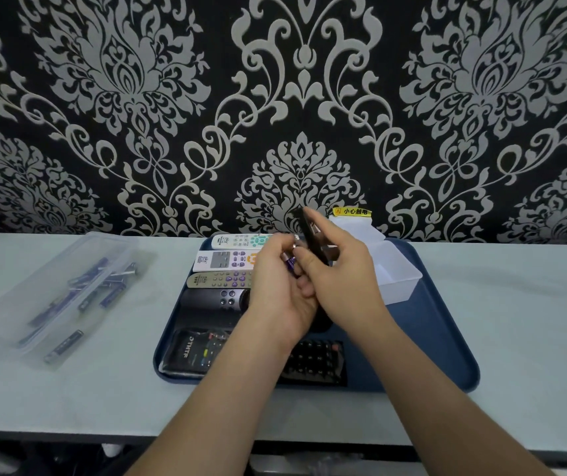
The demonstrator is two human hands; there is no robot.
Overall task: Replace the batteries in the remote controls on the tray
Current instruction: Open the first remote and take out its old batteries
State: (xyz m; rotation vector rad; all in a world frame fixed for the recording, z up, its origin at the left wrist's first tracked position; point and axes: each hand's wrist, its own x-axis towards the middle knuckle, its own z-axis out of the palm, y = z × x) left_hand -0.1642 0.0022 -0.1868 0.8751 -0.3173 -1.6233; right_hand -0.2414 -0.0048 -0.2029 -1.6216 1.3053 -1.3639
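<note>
- Purple battery (290, 262) sits pinched at the left hand's (280, 286) fingertips, raised over the middle of the tray (447, 338), its metal end pointing up and away from the person.
- Just to its right the right hand (340, 269) grasps a black remote (313, 235), held steeply with its long axis rising away from the tray; the open back seems to face the battery, though blur hides the bay.
- Battery and remote are near touching, so the coming move likely turns on swinging the battery's axis in line with the remote's before pressing it in; the left hand is the nearer one for that.
- Both hands are closed on their loads, neither slack.
- Below the hands, five more remotes (220, 260) lie flat across the tray's left half, one after another from far edge to near.
- A white box (395, 269) stands on the tray's far right corner.
- Well left of the tray, a clear bin (34, 304) on the table (515, 321) holds spare batteries (110, 283).
</note>
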